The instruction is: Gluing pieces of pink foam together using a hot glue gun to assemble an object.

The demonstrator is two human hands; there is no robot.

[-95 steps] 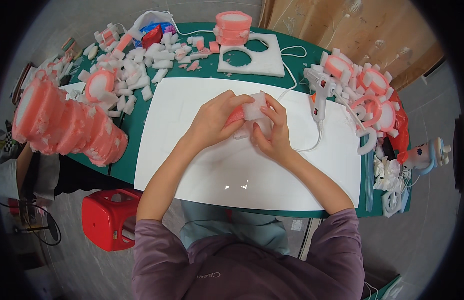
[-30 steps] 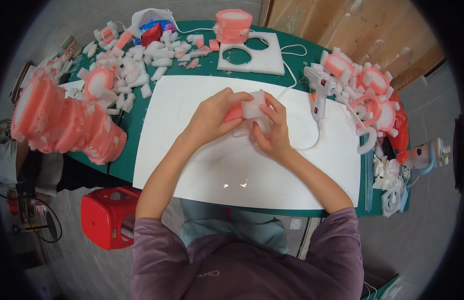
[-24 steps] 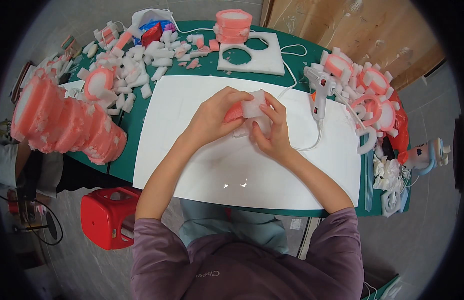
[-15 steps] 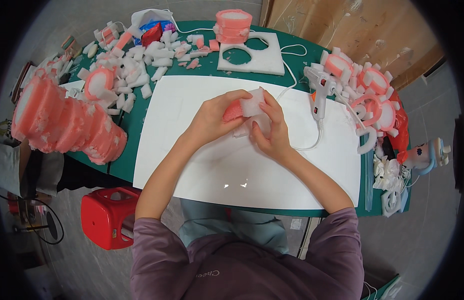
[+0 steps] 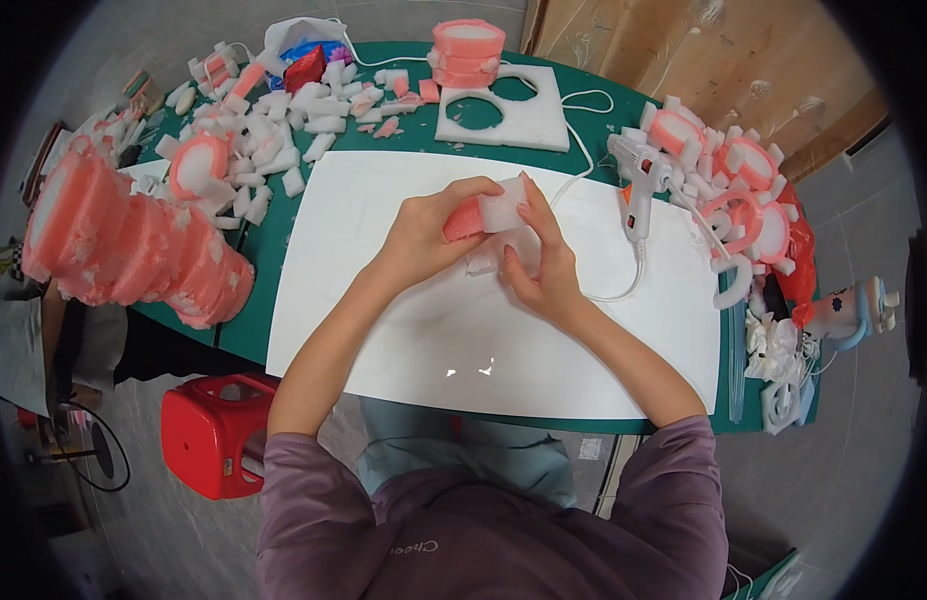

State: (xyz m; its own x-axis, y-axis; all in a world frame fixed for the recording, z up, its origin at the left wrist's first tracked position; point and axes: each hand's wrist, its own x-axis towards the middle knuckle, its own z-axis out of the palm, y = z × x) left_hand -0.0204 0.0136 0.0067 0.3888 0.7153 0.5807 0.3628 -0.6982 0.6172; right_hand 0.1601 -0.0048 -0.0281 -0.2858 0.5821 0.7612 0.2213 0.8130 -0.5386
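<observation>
My left hand [image 5: 420,232] is closed round a pink foam piece [image 5: 463,221], thumb below and fingers on top. A white foam block [image 5: 504,208] sits against the right end of the pink piece. My right hand [image 5: 546,262] pinches this block by its right edge, the thumb lower down and apart from the fingers. Another pale foam scrap [image 5: 480,262] shows just under the hands; whether it joins the held pieces I cannot tell. Both hands are above a large white sheet [image 5: 383,340]. To their right, a white glue gun [image 5: 637,195] stands with its cord trailing.
Tall stacked pink foam rings [image 5: 133,240] rise at the left edge. Loose white foam pieces [image 5: 278,130] pile up behind them. At the back are a holed white foam slab [image 5: 538,128] and a pink foam stack [image 5: 466,52]. Pink-and-white foam assemblies [image 5: 748,160] crowd the right.
Hardly anything differs. My hands keep the same hold on the foam, with only a very slight shift of the fingers and the white block.
</observation>
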